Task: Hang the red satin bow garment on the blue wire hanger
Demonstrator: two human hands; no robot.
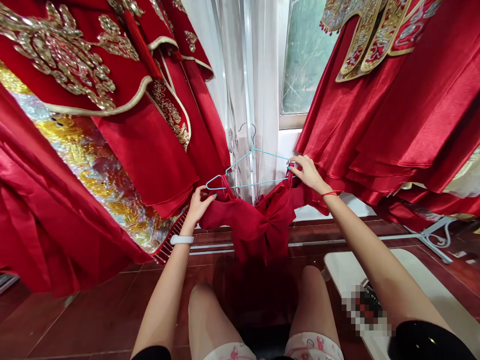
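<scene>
A white curtain (267, 95) is hanging beside a window (309, 65), backing a light-blue hanger (254, 149). A red dress (262, 222) is dangling just below the hanger, lying between the two hands. Uneven tilting of the hanger could be sending the slim left strap (228, 190) sliding off, dropping one side of the dress. The left hand (195, 206) is gripping the hanger's left end; the right hand (308, 173) is pinching the right strap (290, 176) near its other end. Red garments (150, 160) are filling the space left of the hanger.

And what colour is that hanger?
The hanger is light blue, best seen in the head view.
</scene>
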